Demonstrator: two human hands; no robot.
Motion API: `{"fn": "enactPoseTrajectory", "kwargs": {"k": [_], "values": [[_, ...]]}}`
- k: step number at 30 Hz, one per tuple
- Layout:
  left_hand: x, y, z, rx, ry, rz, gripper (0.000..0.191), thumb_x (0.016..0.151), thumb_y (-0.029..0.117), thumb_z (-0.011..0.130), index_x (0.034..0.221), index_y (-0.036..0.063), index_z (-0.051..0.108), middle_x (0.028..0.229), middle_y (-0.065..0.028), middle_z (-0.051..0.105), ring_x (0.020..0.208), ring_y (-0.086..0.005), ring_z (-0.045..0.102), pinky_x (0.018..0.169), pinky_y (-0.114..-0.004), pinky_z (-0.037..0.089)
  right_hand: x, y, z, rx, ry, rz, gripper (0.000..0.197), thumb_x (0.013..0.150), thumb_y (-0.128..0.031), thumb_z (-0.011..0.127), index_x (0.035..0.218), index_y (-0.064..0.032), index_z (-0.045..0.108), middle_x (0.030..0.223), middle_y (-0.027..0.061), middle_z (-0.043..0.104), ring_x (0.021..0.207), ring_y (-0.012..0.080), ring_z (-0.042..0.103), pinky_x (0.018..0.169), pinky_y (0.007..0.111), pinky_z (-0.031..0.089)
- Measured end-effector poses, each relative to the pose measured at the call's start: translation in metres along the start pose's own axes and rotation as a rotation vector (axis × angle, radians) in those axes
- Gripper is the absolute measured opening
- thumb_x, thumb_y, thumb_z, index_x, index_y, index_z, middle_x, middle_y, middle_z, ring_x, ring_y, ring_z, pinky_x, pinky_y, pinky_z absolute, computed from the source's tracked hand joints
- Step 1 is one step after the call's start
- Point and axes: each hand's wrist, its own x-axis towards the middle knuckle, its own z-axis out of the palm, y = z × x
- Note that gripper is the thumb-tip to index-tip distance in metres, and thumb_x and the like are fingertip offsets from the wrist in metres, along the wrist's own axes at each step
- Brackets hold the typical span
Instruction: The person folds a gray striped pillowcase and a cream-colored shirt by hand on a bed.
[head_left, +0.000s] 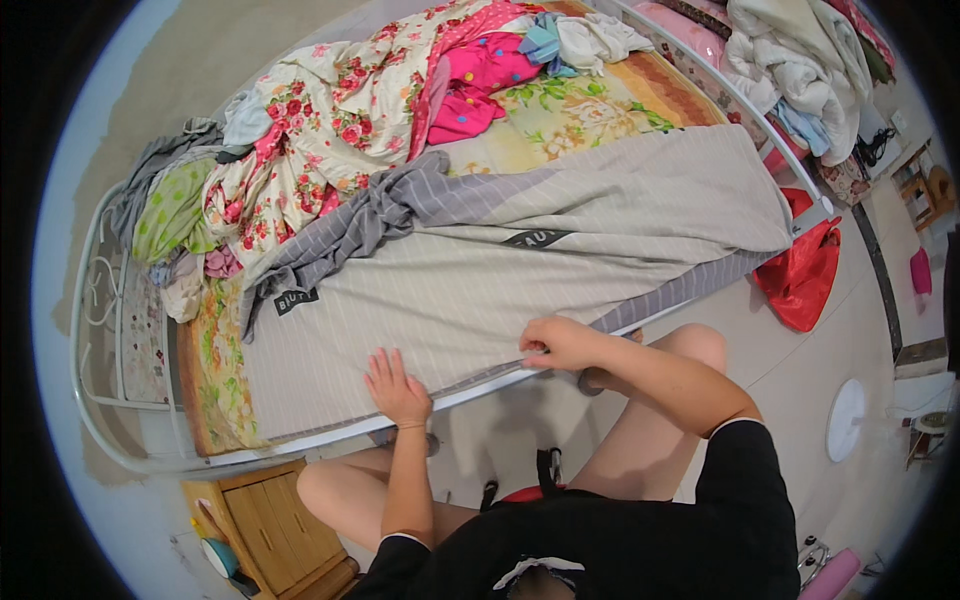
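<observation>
A striped grey fabric cover (450, 300), pale on one face and darker on the other, lies spread along the near side of a metal-framed bed. Black patches with lettering mark it, and a dark bunched fold (367, 214) runs across its far left part. My left hand (399, 391) rests palm down on the pale cloth by the near edge, fingers spread. Farther right, my right hand (559, 343) is at the same edge with its fingers curled. Whether cloth is pinched between those fingertips is hidden.
Heaped behind the cover are a floral quilt (352, 112), pink dotted cloth (480, 82) and other clothes, on a flowered mattress (585, 112). White bed rails (480, 391) border it. A wooden cabinet (281, 525) stands at lower left; a red bag (802, 277) lies right.
</observation>
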Motion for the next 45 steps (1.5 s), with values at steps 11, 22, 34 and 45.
{"fn": "enactPoseTrajectory", "kwargs": {"k": [11, 22, 34, 45], "values": [[-0.006, 0.109, 0.01, 0.02, -0.038, -0.307, 0.057, 0.082, 0.019, 0.049, 0.136, 0.0059, 0.036, 0.144, -0.021, 0.025, 0.134, -0.0354, 0.022, 0.105, -0.056, 0.014, -0.066, 0.093, -0.192, -0.344, 0.997, 0.322, 0.017, 0.075, -0.015, 0.06, 0.088, -0.004, 0.062, 0.088, 0.0148, 0.061, 0.089, 0.0319, 0.056, 0.076, 0.041, 0.045], [0.009, 0.316, 0.021, -0.238, -0.14, -0.124, 0.05, 0.079, 0.016, 0.06, 0.126, 0.0106, 0.046, 0.141, -0.0185, 0.031, 0.133, -0.0353, 0.025, 0.104, -0.057, 0.016, -0.133, 0.189, -0.276, -0.394, 0.644, 0.886, 0.041, 0.074, -0.029, 0.064, 0.108, -0.0072, 0.057, 0.106, 0.0162, 0.06, 0.104, 0.0337, 0.054, 0.087, 0.042, 0.044], [0.013, 0.316, 0.014, -0.33, -0.116, -0.38, 0.024, 0.079, 0.014, 0.059, 0.102, 0.0091, 0.056, 0.135, -0.0155, 0.04, 0.13, -0.0321, 0.031, 0.101, -0.061, 0.02, -0.204, 0.178, -0.302, -0.612, 0.627, 0.951, 0.055, 0.075, -0.039, 0.062, 0.116, -0.0036, 0.052, 0.105, 0.0229, 0.059, 0.105, 0.0346, 0.055, 0.092, 0.042, 0.042], [0.034, 0.389, 0.041, -0.27, 0.052, -0.175, 0.023, 0.076, 0.01, 0.063, 0.099, 0.0083, 0.06, 0.126, -0.019, 0.046, 0.119, -0.0347, 0.041, 0.098, -0.053, 0.028, -0.268, 0.261, -0.327, -0.335, 0.439, 0.776, 0.074, 0.069, -0.05, 0.067, 0.108, 0.0118, 0.054, 0.107, 0.0278, 0.058, 0.098, 0.0368, 0.059, 0.083, 0.039, 0.046]]}}
